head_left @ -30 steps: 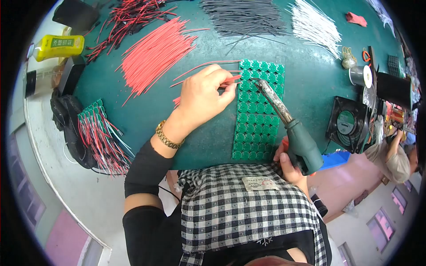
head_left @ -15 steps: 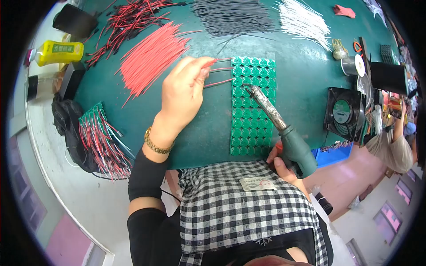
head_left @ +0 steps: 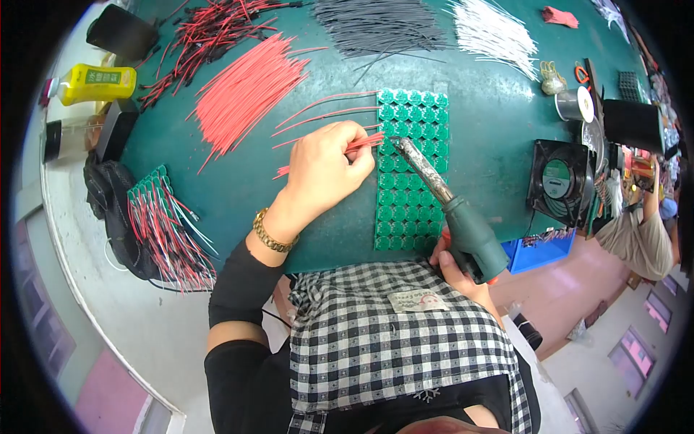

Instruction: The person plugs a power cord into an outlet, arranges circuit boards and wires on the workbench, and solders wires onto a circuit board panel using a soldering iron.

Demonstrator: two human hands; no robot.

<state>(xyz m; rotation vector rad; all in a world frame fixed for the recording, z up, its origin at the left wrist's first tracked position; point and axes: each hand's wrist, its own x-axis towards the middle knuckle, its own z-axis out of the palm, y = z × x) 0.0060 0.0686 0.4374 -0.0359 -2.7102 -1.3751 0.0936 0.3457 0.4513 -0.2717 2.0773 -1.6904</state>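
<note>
My left hand (head_left: 327,168) is closed on a small bunch of red wires (head_left: 372,140), whose tips reach the left edge of a green circuit board panel (head_left: 410,199). Past that hand, three red wires (head_left: 327,111) run leftward from the panel's upper rows. A soldering iron (head_left: 473,235) with a dark green body is gripped in my right hand (head_left: 460,278), partly hidden behind it. Its dark tip is over the panel's left columns, close to the wire ends; whether they touch, I cannot tell.
Piles of red wires (head_left: 249,94), black wires (head_left: 379,27) and white wires (head_left: 494,36) lie behind the panel. A fan (head_left: 560,184) and a solder spool (head_left: 575,105) stand right. Wired boards (head_left: 170,231) and a yellow bottle (head_left: 97,84) are left. Another person (head_left: 636,242) is far right.
My left hand has moved down and right, bringing the bunched wire ends to the panel's edge. The attached wires now show at fuller length. The soldering iron has shifted slightly left.
</note>
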